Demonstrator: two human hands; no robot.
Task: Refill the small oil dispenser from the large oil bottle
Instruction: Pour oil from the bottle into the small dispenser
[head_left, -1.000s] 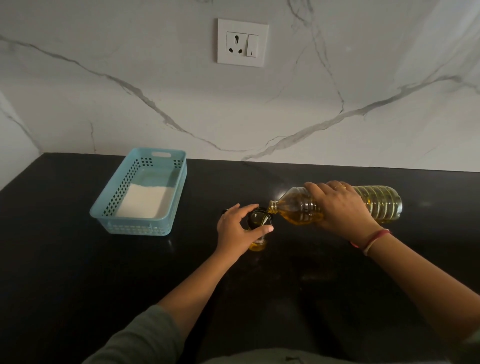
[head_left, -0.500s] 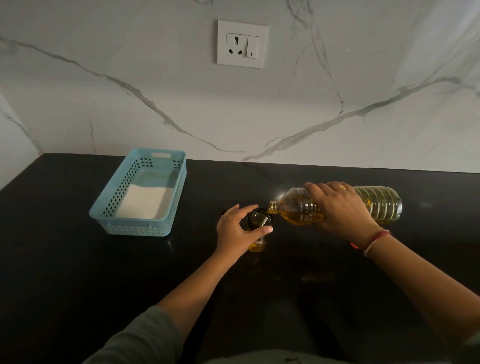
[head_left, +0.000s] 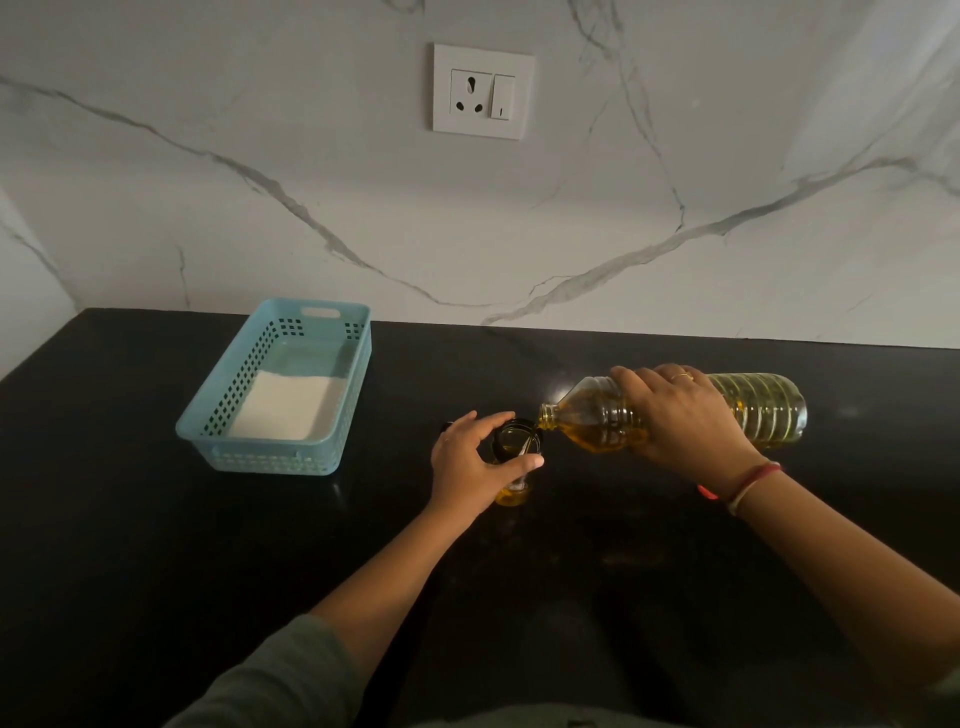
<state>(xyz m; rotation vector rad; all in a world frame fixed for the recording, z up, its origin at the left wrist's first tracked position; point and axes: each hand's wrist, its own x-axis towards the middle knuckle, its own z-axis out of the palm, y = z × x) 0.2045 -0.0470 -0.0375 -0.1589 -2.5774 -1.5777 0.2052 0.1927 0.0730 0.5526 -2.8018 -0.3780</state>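
Head view, angled down over countertop.

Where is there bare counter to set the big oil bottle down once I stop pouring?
Bare countertop lies between the blue basket and the left hand, near you between the arms, and behind the large oil bottle up to the wall. It is crowded at the small oil dispenser, where the right hand tips the bottle.
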